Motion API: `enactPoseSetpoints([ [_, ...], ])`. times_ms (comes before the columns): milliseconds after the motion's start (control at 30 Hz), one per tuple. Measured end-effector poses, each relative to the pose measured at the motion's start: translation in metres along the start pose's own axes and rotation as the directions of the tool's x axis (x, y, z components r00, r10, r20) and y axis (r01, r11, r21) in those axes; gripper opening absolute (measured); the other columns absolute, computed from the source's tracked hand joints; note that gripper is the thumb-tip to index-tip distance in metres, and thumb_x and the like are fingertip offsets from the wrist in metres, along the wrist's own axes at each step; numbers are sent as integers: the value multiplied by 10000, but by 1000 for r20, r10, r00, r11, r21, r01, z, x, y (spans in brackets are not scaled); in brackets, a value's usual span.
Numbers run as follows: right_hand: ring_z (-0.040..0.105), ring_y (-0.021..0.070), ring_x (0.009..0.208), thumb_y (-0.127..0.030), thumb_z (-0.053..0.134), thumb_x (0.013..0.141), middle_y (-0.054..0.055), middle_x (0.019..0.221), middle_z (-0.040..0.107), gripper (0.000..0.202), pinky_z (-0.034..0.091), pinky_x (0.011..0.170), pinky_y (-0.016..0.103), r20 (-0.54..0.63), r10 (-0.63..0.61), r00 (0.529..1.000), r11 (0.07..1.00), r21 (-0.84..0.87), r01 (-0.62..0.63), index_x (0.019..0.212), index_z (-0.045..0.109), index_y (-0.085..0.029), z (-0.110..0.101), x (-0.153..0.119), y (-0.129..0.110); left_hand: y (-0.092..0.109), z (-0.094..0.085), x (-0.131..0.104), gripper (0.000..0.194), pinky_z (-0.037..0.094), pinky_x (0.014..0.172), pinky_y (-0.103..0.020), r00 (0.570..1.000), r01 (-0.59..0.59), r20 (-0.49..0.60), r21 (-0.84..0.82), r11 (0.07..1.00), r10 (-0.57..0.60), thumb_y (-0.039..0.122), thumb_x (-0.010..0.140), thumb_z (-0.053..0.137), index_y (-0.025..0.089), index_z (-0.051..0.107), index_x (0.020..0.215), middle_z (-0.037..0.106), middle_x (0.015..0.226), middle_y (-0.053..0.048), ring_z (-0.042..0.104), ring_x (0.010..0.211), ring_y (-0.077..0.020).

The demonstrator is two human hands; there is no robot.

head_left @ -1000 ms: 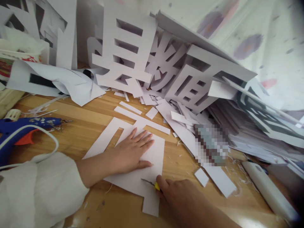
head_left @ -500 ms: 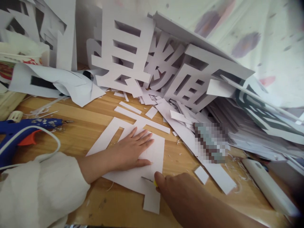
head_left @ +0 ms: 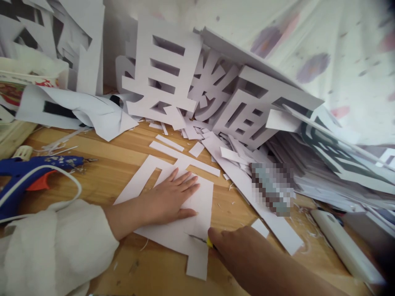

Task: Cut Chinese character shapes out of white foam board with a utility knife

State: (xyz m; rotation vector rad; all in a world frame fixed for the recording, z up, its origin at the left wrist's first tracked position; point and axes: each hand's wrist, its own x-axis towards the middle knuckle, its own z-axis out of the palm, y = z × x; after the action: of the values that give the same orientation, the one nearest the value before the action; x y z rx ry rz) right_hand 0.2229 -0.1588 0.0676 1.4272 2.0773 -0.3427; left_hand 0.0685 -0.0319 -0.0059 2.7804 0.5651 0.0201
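On the brown wooden table (head_left: 148, 273), your flattened left hand (head_left: 174, 197) pins the white cut-out sheet (head_left: 177, 233).
Your right hand (head_left: 231, 246) grips the yellow-handled, thin-bladed knife (head_left: 203, 240), tip near your left thumb (head_left: 187, 213): a slip could nick it, and weak pressure could let the sheet twist and tear.

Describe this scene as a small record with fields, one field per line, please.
Left hand: flat on the white sheet, fingers spread
Right hand: gripping a yellow cutter
Blade: over the sheet's near part; contact unclear
Surface: wooden table
Far left: blue glue gun
Beyond sheet: scraps, then white cut-out characters
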Motion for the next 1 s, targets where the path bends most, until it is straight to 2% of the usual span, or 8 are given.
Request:
enactPoseSetpoints([
  [133, 629, 194, 541, -196, 461, 863, -17, 620, 632, 88, 213, 411, 272, -174, 124, 977, 983, 153, -98, 794, 506, -227, 14, -8, 23, 2, 2, -4, 643, -8, 1092, -432, 997, -4, -73, -11, 1000, 3, 551, 904, 207, 139, 238, 1397, 180, 1473, -84, 82, 1365, -229],
  [300, 652, 231, 687, -278, 389, 910, 63, 882, 646, 175, 328, 464, 280, -226, 469, 854, 883, 136, -449, 1008, 504, -188, 38, 4, 54, -4, 4, -3, 530, 57, 1105, -397, 982, 92, -171, 39, 995, -84, 403, 931, 283, 100, 304, 1365, 277, 1442, -106, 185, 1347, -202],
  [533, 647, 269, 715, -264, 441, 882, 138, 981, 626, 283, 412, 481, 311, -318, 572, 756, 819, 166, -550, 1131, 515, -153, 45, 31, 57, -24, -2, 4, 476, 187, 1075, -464, 906, 316, -315, 59, 947, -283, 367, 917, 348, 90, 405, 1300, 385, 1384, -133, 312, 1298, -247],
  [667, 571, 323, 942, -292, 483, 861, 156, 1000, 604, 313, 463, 659, 391, -402, 544, 736, 839, 239, -489, 1121, 546, -131, 34, 34, 50, -24, -2, 3, 479, 239, 1048, -467, 898, 337, -324, 69, 939, -298, 375, 916, 356, 74, 422, 1282, 438, 1349, -138, 380, 1252, -263],
  [767, 542, 280, 1002, -261, 451, 871, 136, 1041, 598, 319, 420, 830, 391, -443, 486, 753, 872, 308, -381, 1153, 540, -142, 30, 40, 40, -20, -2, 1, 464, 332, 973, -446, 881, 332, -381, 73, 941, -281, 363, 902, 397, 77, 436, 1265, 521, 1267, -142, 483, 1138, -276],
  [867, 564, 235, 983, -281, 472, 849, 140, 1115, 577, 421, 435, 827, 323, -441, 452, 775, 871, 406, -276, 1238, 472, -121, 32, 52, 30, -21, -5, 0, 405, 387, 877, -425, 843, 343, -463, 70, 937, -274, 329, 879, 445, 110, 474, 1218, 575, 1150, -131, 536, 1006, -269],
  [933, 583, 234, 917, -297, 481, 825, 148, 1106, 566, 488, 446, 799, 344, -441, 484, 756, 787, 598, -154, 1274, 421, -115, 33, 63, 25, -25, -10, 0, 357, 397, 820, -423, 807, 366, -518, 60, 929, -284, 310, 860, 467, 141, 500, 1173, 582, 1048, -115, 544, 930, -262],
  [1000, 592, 230, 818, -311, 518, 778, 131, 1060, 566, 561, 455, 749, 373, -419, 564, 712, 550, 833, 55, 1293, 374, -140, 30, 75, 23, -29, -17, -1, 327, 395, 779, -416, 756, 394, -586, 51, 918, -292, 302, 848, 473, 160, 507, 1142, 564, 962, -96, 539, 881, -254],
])
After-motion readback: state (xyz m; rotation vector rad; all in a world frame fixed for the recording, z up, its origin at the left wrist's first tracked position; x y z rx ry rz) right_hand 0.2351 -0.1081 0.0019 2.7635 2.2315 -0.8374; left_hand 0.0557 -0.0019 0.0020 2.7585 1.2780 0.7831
